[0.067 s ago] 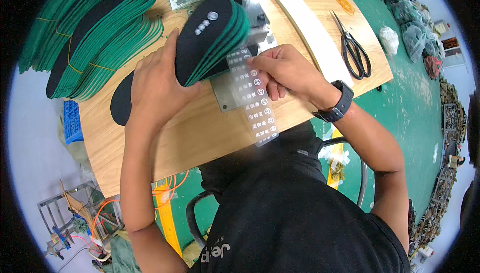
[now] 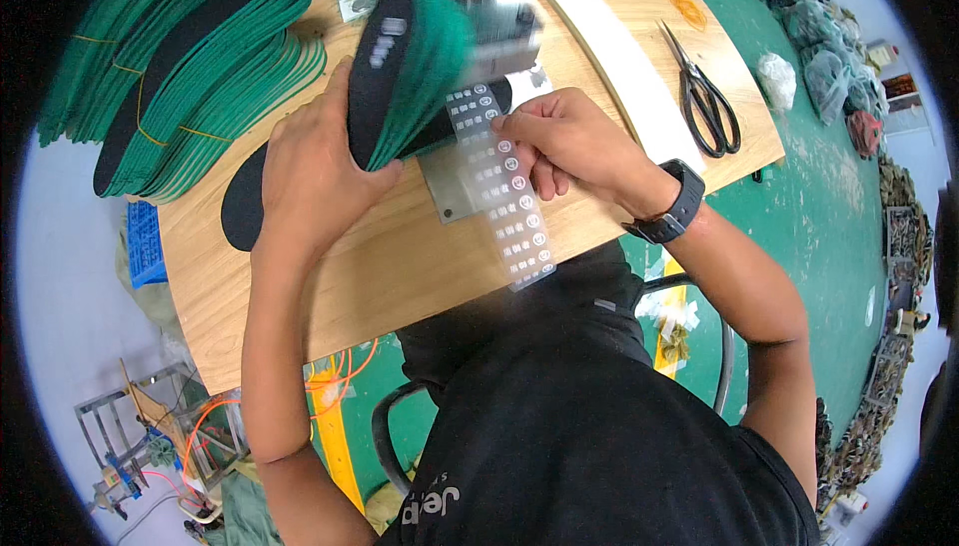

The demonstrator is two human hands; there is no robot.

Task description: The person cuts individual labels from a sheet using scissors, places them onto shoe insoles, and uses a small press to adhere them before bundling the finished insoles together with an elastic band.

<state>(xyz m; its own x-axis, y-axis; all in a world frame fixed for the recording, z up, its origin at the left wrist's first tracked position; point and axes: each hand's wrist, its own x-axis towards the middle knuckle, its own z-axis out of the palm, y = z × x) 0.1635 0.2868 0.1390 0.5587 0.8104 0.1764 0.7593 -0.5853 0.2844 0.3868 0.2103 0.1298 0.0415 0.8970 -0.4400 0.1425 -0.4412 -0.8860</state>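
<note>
My left hand (image 2: 320,166) grips a fanned stack of insoles (image 2: 385,91), black on top with green layers below. White printing on the top one is smeared by motion. A single black insole (image 2: 243,204) lies flat beneath that hand and the stack, its far end reaching toward the machine. In my right hand (image 2: 574,141), thumb and fingers pinch the edge of a clear strip of white-printed labels (image 2: 519,214), which hangs over the table's near edge. A metal plate (image 2: 448,186) shows partly under the strip. The metal machine head (image 2: 509,36) stands behind, blurred and partly hidden by the stack.
Bundles of green and black insoles (image 2: 210,76), tied with yellow bands, fill the table's left. Black-handled scissors (image 2: 707,106) lie at the right beside a long white curved piece (image 2: 609,56). Yellow bands (image 2: 685,6) sit farther back. A blue crate (image 2: 146,243) is below the left edge.
The upper end of the insole stack has swung slightly left and its layers have spread. The label strip's upper end has shifted a little left. Both hands stay nearly in place.
</note>
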